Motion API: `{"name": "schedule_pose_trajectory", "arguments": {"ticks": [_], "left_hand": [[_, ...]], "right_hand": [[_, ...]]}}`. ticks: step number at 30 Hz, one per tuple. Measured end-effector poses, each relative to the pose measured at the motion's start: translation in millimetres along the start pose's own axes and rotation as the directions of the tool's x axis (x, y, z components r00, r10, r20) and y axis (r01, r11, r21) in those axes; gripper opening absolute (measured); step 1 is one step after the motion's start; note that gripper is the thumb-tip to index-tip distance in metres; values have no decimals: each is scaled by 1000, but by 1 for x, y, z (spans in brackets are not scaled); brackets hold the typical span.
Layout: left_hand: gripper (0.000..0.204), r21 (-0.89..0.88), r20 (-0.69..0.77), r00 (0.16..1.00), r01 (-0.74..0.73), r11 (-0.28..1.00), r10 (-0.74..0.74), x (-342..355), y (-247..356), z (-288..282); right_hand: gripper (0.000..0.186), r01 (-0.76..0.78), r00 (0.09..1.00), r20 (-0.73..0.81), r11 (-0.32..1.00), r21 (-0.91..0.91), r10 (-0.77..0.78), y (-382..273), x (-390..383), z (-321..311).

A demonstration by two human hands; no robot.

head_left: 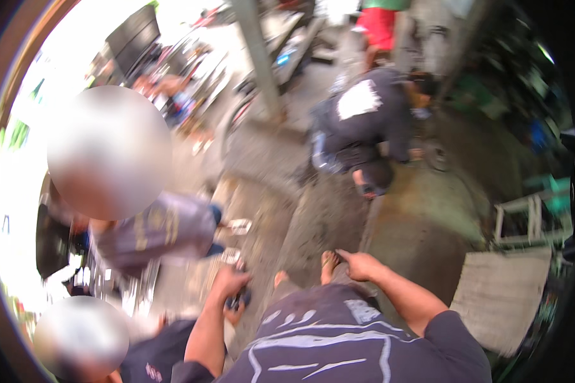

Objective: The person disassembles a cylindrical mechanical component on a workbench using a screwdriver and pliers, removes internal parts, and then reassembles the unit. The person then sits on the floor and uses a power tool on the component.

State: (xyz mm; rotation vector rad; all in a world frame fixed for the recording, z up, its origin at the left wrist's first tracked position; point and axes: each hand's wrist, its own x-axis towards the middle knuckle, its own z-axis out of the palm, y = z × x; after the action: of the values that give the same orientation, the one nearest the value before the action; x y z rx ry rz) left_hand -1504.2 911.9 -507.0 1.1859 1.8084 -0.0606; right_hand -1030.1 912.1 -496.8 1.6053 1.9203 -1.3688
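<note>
My left hand (pixel 230 281) is held out in front of me, its fingers curled closed. Blur hides what is in it, if anything; a small reddish tip shows at its top, and a dark shape lies just below it. My right hand (pixel 360 265) is held low in front of my body. Its index finger stretches out to the left while the other fingers look curled, and I see nothing held in it. Beyond that fingertip, my sandalled foot (pixel 329 263) stands on the floor.
A person in dark clothes (pixel 370 115) bends low ahead. Two people (pixel 153 233) (pixel 153 354) are close on my left. A metal post (pixel 259 57) rises ahead. A pale board (pixel 501 297) and a light frame (pixel 530 220) stand at right. A hose or cable (pixel 437 156) lies on the floor.
</note>
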Motion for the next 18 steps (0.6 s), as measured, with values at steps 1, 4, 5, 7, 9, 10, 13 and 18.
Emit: {"name": "schedule_pose_trajectory", "arguments": {"ticks": [1, 4, 5, 7, 9, 10, 13, 18], "left_hand": [[47, 49, -88, 994, -56, 997, 60, -18, 19, -7], [48, -99, -111, 994, -31, 995, 20, -64, 67, -29], [47, -110, -81, 997, 6, 994, -15, -77, 77, -36], [46, -109, -50, 998, 29, 994, -34, -97, 83, -47], [47, -150, -39, 999, 28, 988, -34, -110, 77, -53], [49, -160, -46, 998, 25, 987, -33, -113, 73, -53], [50, -216, -42, 999, 19, 976, -29, -117, 48, -56], [52, -212, 25, 1000, -1, 977, 7, -109, 10, -68]], "right_hand": [[82, 189, 982, -15, 981, 54, -188, -44, 0, -23], [83, 385, 923, 106, 895, -227, -370, -169, -6, -46], [83, 440, 898, 150, 858, -266, -414, -200, -7, -48], [83, 517, 856, 192, 792, -324, -480, -239, -9, -49], [82, 550, 833, 198, 735, -397, -517, -267, -6, -43], [83, 555, 829, 219, 713, -429, -514, -273, -4, -42], [84, 585, 810, 268, 679, -443, -522, -290, 1, -36], [80, 578, 816, 281, 706, -409, -505, -319, 13, -16]]}}
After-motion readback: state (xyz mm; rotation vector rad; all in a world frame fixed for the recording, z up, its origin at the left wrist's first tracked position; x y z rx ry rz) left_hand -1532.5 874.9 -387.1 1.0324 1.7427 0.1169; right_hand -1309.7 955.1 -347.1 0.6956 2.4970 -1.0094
